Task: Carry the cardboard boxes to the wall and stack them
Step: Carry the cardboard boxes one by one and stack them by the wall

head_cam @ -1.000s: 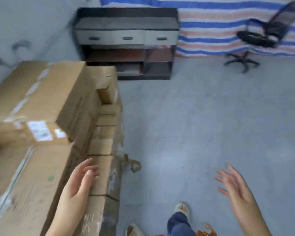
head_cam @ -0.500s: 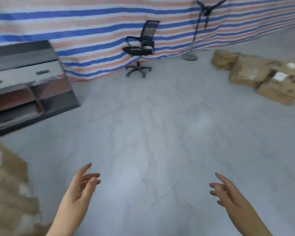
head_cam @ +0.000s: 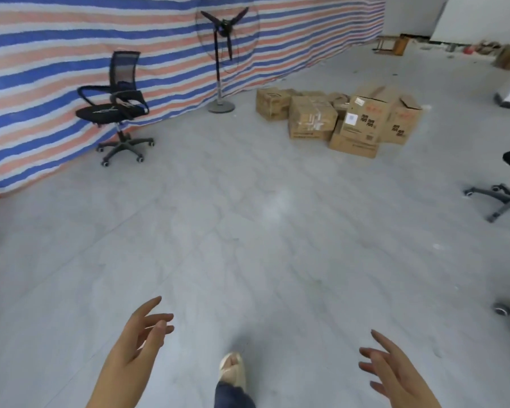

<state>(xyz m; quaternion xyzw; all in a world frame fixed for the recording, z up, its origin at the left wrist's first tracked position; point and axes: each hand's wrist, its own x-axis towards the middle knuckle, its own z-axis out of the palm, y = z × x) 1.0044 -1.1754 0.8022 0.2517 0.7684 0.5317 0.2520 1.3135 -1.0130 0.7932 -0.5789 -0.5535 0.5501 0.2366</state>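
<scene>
Grey floor [head_cam: 248, 216] is stretching w/ cardboard boxes [head_cam: 336, 122] piling at 1 o'clock, rear ones half-hidden; you're holding left hand [head_cam: 136, 346] & right hand [head_cam: 392, 375] spread wide, empty.

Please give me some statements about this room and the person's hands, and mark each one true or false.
1. Both hands are empty. True: the left hand and the right hand are open and hold nothing.
2. The pile of cardboard boxes lies on the floor to the right of the standing fan. True.
3. The office chair lies tipped over on its side. False: it stands upright on its wheels before the striped tarp.
4. One box rests on the chair seat. False: the seat is bare.
</scene>
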